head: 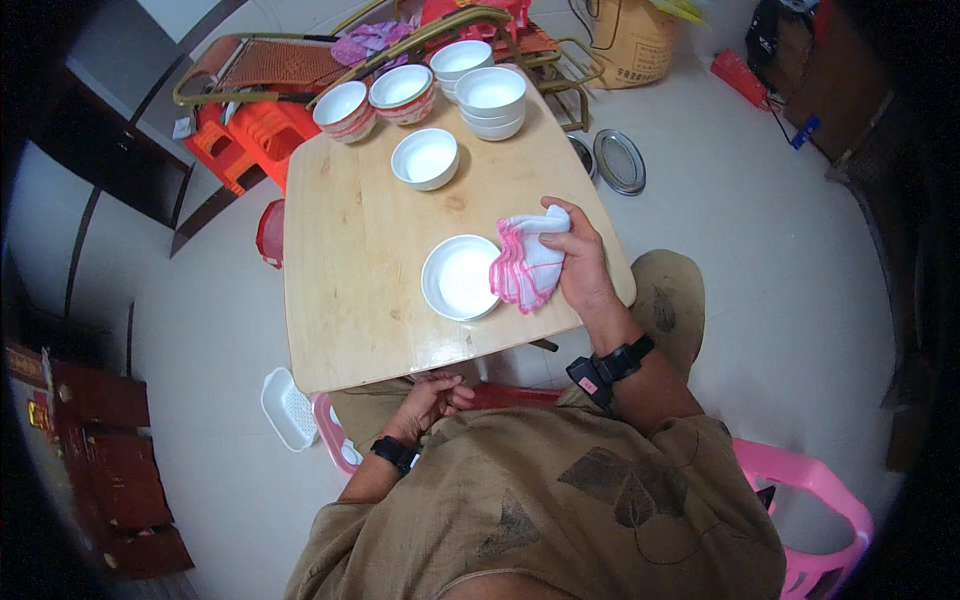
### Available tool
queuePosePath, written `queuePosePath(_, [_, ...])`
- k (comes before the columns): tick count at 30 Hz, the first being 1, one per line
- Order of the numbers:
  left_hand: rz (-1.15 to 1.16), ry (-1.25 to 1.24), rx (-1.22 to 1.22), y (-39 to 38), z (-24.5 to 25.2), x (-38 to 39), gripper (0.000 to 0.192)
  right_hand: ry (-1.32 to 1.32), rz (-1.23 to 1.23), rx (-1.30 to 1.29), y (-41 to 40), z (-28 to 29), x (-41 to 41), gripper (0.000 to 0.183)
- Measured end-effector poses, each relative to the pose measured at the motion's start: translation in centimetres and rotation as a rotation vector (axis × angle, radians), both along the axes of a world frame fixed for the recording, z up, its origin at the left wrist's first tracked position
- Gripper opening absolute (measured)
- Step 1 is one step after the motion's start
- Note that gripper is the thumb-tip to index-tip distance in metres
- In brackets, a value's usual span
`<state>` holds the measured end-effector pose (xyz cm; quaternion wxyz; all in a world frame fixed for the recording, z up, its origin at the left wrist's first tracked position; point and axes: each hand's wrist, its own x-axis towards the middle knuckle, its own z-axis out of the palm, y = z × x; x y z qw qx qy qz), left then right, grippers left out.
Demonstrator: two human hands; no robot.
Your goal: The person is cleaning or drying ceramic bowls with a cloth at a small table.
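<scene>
My right hand grips a white cloth with pink edging above the right side of the wooden table. The cloth hangs over the right rim of a white bowl near the table's front edge. Farther back stands another white bowl by itself. My left hand rests low by my lap, at the table's front edge, with fingers loosely curled; no object shows in it. At the far end are a stack of white bowls, another white stack behind it, and red-patterned bowls in two groups.
A folding chair and orange plastic stools stand beyond the table. On the floor are an oval metal tray at the right and a white plastic basket at the left. A pink plastic chair is at the lower right.
</scene>
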<state>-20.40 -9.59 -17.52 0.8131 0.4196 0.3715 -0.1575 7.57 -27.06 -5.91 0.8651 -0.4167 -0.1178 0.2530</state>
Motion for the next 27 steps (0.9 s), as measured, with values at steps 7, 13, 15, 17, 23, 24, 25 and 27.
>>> queuePosePath(7, [-0.051,0.041,0.017,-0.3,0.3,1.0,0.022,0.110,-0.031,-0.075,-2.7,0.7,0.0,0.034])
queuePosePath(13, [-0.233,0.052,0.099,-1.6,1.0,2.9,0.023,0.086,-0.036,-0.100,-4.3,0.1,0.0,0.028])
queuePosePath(15, [-0.487,-0.059,0.282,-3.4,3.5,4.3,0.025,0.078,-0.012,-0.087,-5.0,-0.6,0.1,0.028])
queuePosePath(17, [-0.598,-0.099,0.284,-3.9,6.3,5.8,0.024,0.109,0.043,0.017,-5.4,-0.3,-0.1,0.029])
queuePosePath(23, [-0.474,-0.422,0.433,-4.3,16.2,10.7,0.009,0.085,0.088,0.031,-5.7,-1.2,0.6,0.031])
queuePosePath(24, [-0.332,-0.480,0.496,-4.7,17.2,11.4,0.011,0.091,0.091,0.032,-5.8,-1.1,0.6,0.031])
queuePosePath(25, [-0.196,-0.545,0.564,-4.6,17.8,12.8,0.012,0.077,0.095,0.034,-5.6,-0.9,0.9,0.031])
queuePosePath(27, [-0.008,-0.698,0.759,-5.0,18.0,15.1,0.017,0.065,0.097,0.044,-5.3,-0.8,1.1,0.032])
